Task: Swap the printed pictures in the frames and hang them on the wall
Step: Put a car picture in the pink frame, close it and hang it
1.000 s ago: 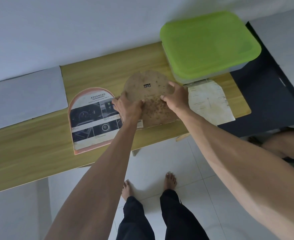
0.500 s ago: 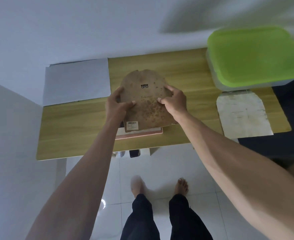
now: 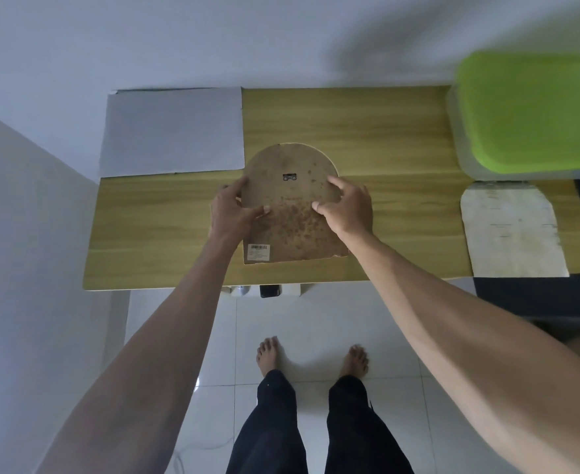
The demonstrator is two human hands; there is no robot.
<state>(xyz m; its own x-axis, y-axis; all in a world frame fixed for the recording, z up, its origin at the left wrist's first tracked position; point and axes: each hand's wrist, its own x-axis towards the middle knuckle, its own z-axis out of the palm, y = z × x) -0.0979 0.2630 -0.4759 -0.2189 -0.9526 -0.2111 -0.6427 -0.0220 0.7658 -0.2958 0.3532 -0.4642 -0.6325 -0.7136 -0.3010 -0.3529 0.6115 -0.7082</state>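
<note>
Head view: I look down on a wooden table (image 3: 384, 213) set against a white wall.
Backing board: arch-topped brown board (image 3: 293, 206), stained, hanger plate up, lies at the table's middle, near the front edge.
Left hand (image 3: 230, 213): my fingers curl round the board's left edge, thumb pressed on top.
Right hand (image 3: 348, 208): grips the board's right edge, thumb on its face.
Printed picture (image 3: 512, 230): pale, arch-shaped, at the front right corner.
Green-lidded box (image 3: 534, 114): back right corner.
Grey sheet (image 3: 172, 131): back left corner.
</note>
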